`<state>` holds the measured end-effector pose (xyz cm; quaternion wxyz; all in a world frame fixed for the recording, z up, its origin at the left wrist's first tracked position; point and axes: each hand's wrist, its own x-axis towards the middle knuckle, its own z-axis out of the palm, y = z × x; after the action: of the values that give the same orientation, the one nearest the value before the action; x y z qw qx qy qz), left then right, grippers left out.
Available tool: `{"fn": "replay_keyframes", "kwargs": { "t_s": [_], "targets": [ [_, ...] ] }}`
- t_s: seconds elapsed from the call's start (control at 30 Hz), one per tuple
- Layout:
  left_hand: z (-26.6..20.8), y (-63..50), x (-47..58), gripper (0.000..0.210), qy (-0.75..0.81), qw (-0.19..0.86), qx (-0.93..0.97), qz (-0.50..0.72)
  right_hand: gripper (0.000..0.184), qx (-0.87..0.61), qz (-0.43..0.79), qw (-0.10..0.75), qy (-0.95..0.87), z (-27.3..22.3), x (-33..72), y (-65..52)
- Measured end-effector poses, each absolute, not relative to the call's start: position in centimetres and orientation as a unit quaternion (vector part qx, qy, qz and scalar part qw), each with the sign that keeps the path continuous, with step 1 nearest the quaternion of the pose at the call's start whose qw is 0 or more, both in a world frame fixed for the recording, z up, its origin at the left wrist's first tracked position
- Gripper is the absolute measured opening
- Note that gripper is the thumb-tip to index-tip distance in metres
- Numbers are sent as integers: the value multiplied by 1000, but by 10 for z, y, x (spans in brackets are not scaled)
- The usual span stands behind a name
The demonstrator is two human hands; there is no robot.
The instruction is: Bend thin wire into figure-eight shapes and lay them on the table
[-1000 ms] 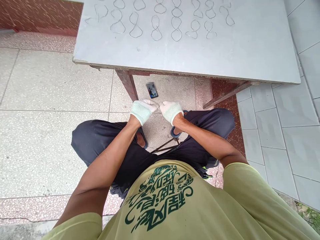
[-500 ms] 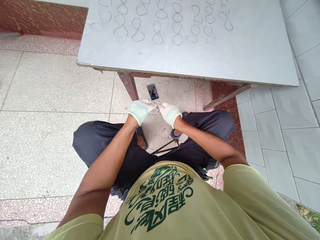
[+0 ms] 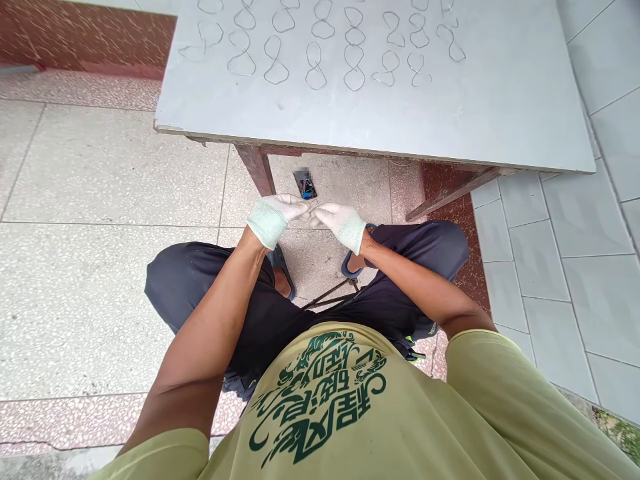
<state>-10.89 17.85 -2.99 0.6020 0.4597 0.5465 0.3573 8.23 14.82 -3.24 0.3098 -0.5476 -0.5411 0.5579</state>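
My left hand (image 3: 278,217) and my right hand (image 3: 338,222), both in white knit gloves, meet fingertip to fingertip between my knees, in front of the table's edge. A thin wire (image 3: 315,204) shows as a small curve between the fingertips, and both hands are closed on it. Most of this wire is hidden by the gloves. On the white tabletop (image 3: 440,127) lie several thin wires bent into figure-eight shapes, such as the wire figure eight (image 3: 355,68); a few at the sides are more open, like the bent wire (image 3: 451,43).
Beneath the table's front edge a phone (image 3: 305,184) lies on the speckled floor (image 3: 125,293). A wooden table leg (image 3: 256,170) stands just beyond my left hand, another leg (image 3: 453,195) to the right. A tiled wall (image 3: 595,267) runs along the right.
My left hand has shifted slightly left and my right wrist slightly right, so the wrists are farther apart. The fingertips remain together at the wire. The wires on the table are unmoved.
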Motion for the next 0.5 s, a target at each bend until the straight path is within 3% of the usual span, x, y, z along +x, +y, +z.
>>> {"fn": "replay_keyframes", "kwargs": {
  "t_s": [0.27, 0.5],
  "targets": [
    [-20, 173, -118, 27, 550, 580, 560, 216, 14, -531, 561, 235, -590, -14, 102, 160],
    [-17, 170, -117, 27, 542, 568, 593, 179, 20, -501, 502, 160, -687, -9, 107, 161]
  ]
}}
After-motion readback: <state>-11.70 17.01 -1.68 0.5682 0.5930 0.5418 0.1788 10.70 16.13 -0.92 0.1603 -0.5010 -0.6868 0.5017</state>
